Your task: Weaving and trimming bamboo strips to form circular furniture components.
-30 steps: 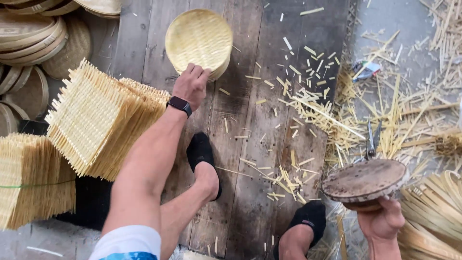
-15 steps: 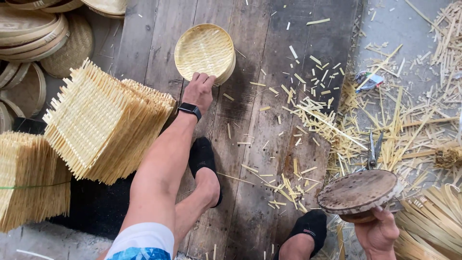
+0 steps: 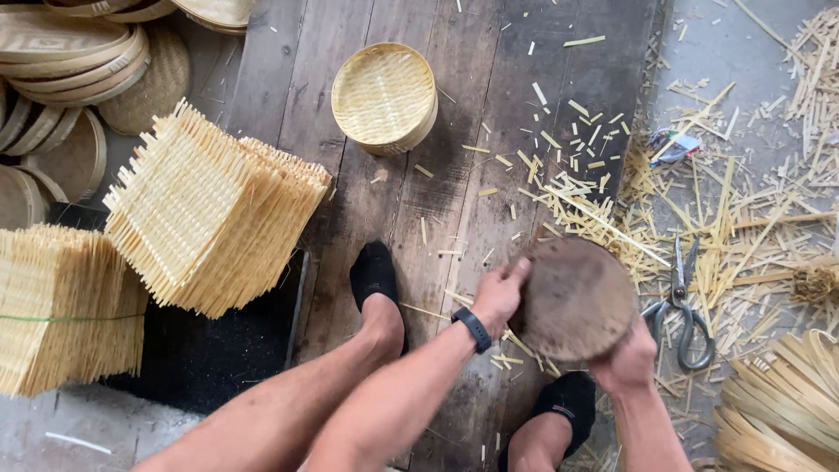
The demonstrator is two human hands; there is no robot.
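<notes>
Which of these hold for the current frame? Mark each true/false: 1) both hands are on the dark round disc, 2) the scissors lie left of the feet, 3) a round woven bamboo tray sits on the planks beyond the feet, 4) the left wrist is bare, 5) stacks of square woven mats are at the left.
1) Both hands on the dark round disc: true; left hand at its left edge, right hand at its lower right.
2) False. The scissors lie right of the disc, among bamboo offcuts.
3) True: the round woven bamboo tray lies on the wooden planks.
4) False. The left wrist wears a black wristwatch.
5) True: the square woven mats are stacked at the left.
</notes>
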